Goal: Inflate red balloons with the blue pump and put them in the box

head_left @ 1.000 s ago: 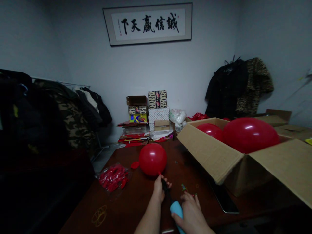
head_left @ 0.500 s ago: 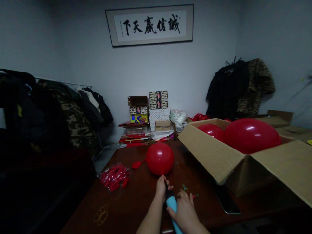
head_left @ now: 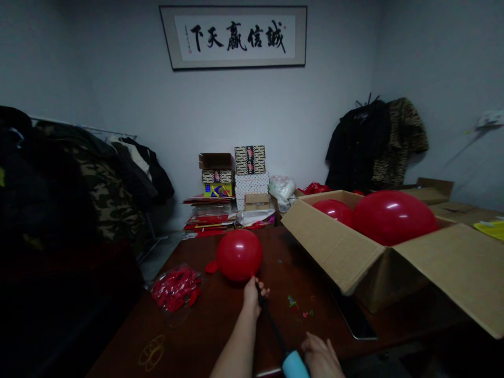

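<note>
Balloon (head_left: 239, 254) on pump (head_left: 293, 364): probably light, soft, easily burst.
Left grip (head_left: 252, 295) pinches its neck at 5 o'clock, the best hold; right grip (head_left: 321, 358) clasps the pump.

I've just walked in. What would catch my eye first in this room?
The red balloons stand out: a small red balloon sits in the middle of the dark table on the tip of a blue pump. The left hand pinches its neck and the right hand holds the pump's handle at the bottom edge. To the right, an open cardboard box holds two bigger red balloons. A framed calligraphy scroll hangs high on the back wall.
</note>
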Demonstrator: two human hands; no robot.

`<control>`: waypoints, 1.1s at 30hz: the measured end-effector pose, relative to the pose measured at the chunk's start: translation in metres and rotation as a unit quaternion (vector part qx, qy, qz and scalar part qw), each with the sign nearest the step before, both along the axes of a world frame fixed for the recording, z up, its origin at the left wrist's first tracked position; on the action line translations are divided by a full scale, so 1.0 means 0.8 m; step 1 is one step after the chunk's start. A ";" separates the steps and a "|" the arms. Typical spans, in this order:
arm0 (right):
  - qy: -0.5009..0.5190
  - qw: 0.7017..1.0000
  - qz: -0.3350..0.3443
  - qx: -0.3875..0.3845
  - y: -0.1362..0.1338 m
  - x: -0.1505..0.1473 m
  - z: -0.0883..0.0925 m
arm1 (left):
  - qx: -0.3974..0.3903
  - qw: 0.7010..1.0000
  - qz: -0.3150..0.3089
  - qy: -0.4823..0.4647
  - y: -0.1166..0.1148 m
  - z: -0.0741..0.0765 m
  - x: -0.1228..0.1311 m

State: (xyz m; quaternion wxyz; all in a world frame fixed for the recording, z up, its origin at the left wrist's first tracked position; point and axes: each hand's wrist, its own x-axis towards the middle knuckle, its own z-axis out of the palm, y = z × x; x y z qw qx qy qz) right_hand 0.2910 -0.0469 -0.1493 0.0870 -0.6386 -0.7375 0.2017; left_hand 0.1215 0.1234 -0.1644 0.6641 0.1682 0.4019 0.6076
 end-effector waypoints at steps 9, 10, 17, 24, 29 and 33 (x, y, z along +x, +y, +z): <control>0.039 0.997 -0.020 0.071 0.024 -0.028 0.054 | -0.002 0.998 -0.004 -0.069 -0.015 0.009 0.002; 0.040 0.996 -0.024 0.081 0.032 -0.033 0.054 | -0.003 0.997 -0.006 -0.074 -0.018 0.008 0.004; 0.040 0.992 -0.055 0.105 0.077 -0.072 0.044 | -0.007 0.999 -0.023 -0.030 -0.024 0.002 0.009; 0.027 0.993 -0.058 0.100 0.066 -0.075 0.030 | 0.026 0.999 -0.019 0.031 -0.021 -0.014 0.009; 0.003 0.995 -0.055 0.089 0.052 -0.063 0.034 | 0.025 0.999 -0.013 0.025 -0.018 -0.014 0.018; -0.003 0.997 -0.026 0.070 0.029 -0.043 0.024 | 0.012 1.000 -0.014 0.011 -0.015 -0.007 0.015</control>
